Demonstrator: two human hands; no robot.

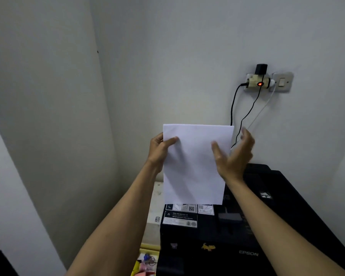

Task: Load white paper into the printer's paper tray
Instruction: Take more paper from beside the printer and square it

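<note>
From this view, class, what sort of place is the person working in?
Probably a corner of a home or small office: a black printer stands against plain white walls, a wall socket holds several plugs and cables, and both hands hold white paper upright above the printer.

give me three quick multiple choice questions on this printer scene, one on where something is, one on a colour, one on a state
1. Where is the wall socket with the plugged-in adapter?
A. on the wall up and to the right of the paper
B. on the floor left of the printer
C. on top of the printer

2. What colour is the small lit indicator on the adapter?
A. green
B. blue
C. red-orange

3. How is the stack of white paper held?
A. lying flat on the printer lid
B. upright, in the hands
C. rolled into a tube

Answers:
1 A, the wall socket sits above and right of the stack of white paper.
2 C, the indicator glows red-orange.
3 B, the left hand grips one edge, the right hand is at the other, above the black printer.
</note>
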